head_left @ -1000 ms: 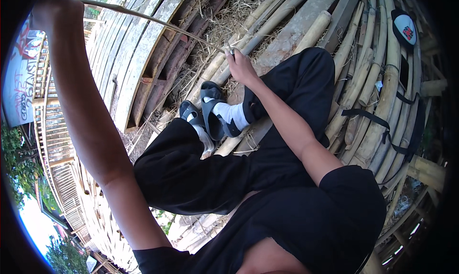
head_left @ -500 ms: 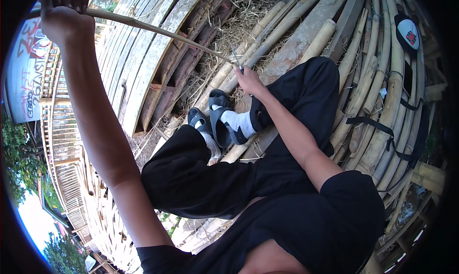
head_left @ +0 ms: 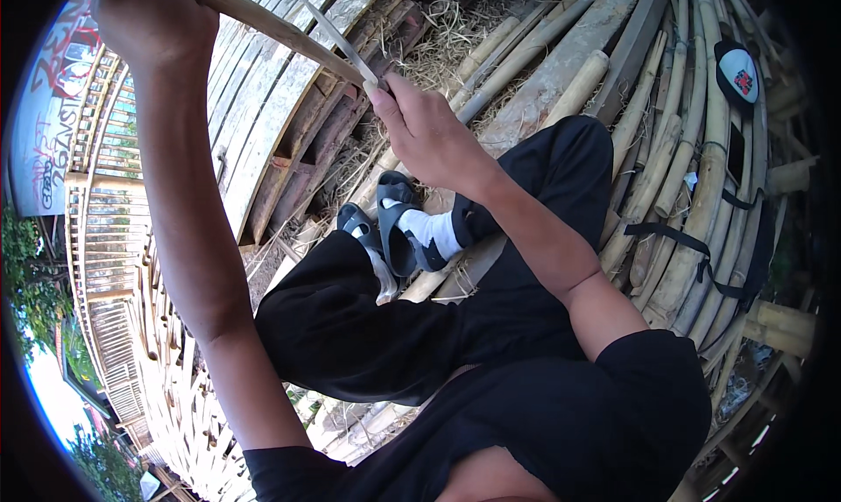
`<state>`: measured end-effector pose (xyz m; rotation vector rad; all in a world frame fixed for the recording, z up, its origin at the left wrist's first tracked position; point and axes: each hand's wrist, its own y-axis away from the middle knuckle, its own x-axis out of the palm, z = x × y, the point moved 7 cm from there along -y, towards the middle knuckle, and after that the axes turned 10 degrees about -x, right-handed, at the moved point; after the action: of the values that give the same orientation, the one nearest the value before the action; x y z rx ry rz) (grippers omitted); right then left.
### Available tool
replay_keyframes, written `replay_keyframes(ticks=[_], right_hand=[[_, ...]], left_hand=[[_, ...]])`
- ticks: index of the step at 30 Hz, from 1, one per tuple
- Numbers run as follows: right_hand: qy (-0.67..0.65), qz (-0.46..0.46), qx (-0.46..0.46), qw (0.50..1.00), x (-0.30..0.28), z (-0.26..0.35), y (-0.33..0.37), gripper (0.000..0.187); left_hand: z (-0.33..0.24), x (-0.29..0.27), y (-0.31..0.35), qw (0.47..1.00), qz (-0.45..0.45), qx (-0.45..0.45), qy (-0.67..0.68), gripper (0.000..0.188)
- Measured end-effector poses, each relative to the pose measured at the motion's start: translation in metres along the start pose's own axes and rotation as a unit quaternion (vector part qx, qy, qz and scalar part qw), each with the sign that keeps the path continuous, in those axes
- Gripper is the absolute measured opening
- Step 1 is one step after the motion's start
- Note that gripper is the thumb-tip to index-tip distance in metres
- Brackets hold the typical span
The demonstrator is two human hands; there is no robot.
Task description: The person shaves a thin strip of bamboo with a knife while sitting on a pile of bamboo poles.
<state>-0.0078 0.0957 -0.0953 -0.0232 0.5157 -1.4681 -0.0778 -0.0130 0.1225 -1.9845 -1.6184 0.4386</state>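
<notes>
High at the upper left, my left hand (head_left: pixel 162 20) is closed round a bamboo stick (head_left: pixel 279 31), which slants down to the right. My right hand (head_left: pixel 429 130) grips a knife (head_left: pixel 337 38) whose pale blade points up and left, crossing the stick close to its lower end. The knife's handle is hidden in my fingers. Right thumb and stick end lie close together; whether they touch I cannot tell. Below my hands are my bent legs in black trousers (head_left: pixel 350 327) and my feet in dark sandals (head_left: pixel 399 239).
Bamboo poles (head_left: pixel 701 230) lie along the right, with a cap (head_left: pixel 738 73), a dark phone-like slab (head_left: pixel 736 156) and a black strap (head_left: pixel 692 239) on them. A weathered wooden platform (head_left: pixel 272 108) stands beyond my feet, beside dry shavings (head_left: pixel 455 42). A bamboo fence (head_left: pixel 105 239) runs along the left.
My right hand has moved up and left with the knife, and is now closer to my left hand. My left hand has shifted slightly right, still holding the stick.
</notes>
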Motion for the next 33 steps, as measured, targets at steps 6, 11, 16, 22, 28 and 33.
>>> replay_keyframes(ticks=[6,11,16,22,28,33], right_hand=[[0.075,0.033,0.084,0.993,0.004,-0.084,0.023,0.038],[0.018,0.009,0.024,1.000,0.006,-0.019,0.012,0.034],[0.106,-0.005,0.019,0.994,0.004,-0.060,0.023,0.031],[0.107,0.019,-0.010,0.994,0.005,-0.022,0.008,0.033],[0.164,-0.006,-0.002,0.986,0.003,-0.063,0.022,0.033],[0.131,0.019,-0.014,0.991,0.009,-0.049,0.014,0.033]], left_hand=[[-0.002,0.026,0.009,0.999,-0.017,0.034,0.039,0.039],[-0.002,0.001,0.003,0.997,0.039,0.032,0.056,0.040],[-0.005,0.024,0.013,0.997,-0.012,0.075,-0.014,0.042],[0.039,-0.051,-0.033,0.970,0.017,-0.059,0.234,0.042],[0.008,0.005,-0.008,0.995,0.039,0.004,0.087,0.043],[0.040,-0.063,-0.056,0.972,0.160,-0.078,0.151,0.044]])
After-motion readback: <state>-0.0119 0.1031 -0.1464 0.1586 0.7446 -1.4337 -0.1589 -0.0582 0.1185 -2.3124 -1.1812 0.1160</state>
